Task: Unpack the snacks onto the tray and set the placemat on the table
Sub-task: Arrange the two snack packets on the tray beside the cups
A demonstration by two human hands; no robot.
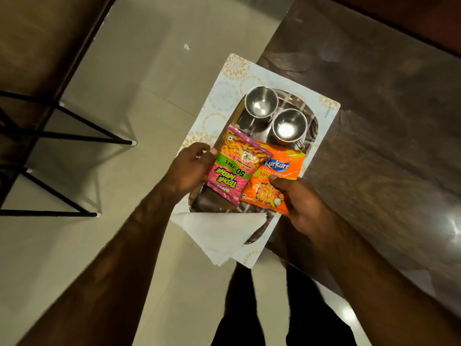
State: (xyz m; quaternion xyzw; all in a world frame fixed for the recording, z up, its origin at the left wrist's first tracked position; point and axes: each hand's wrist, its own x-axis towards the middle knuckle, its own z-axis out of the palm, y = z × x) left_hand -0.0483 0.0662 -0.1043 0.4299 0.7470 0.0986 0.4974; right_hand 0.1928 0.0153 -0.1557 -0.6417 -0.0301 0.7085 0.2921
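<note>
Gripping pink packet (234,166) with left fingers (208,151), orange packet (272,182) with right fingers (278,181). Side by side over tray (310,126).

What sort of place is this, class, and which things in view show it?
Probably a home dining area: a dark stone-patterned table, pale floor tiles, and a tray with steel cups, a pink packet and an orange packet, set on a placemat.

Near end of tray (212,203) under napkin (224,231)
</note>
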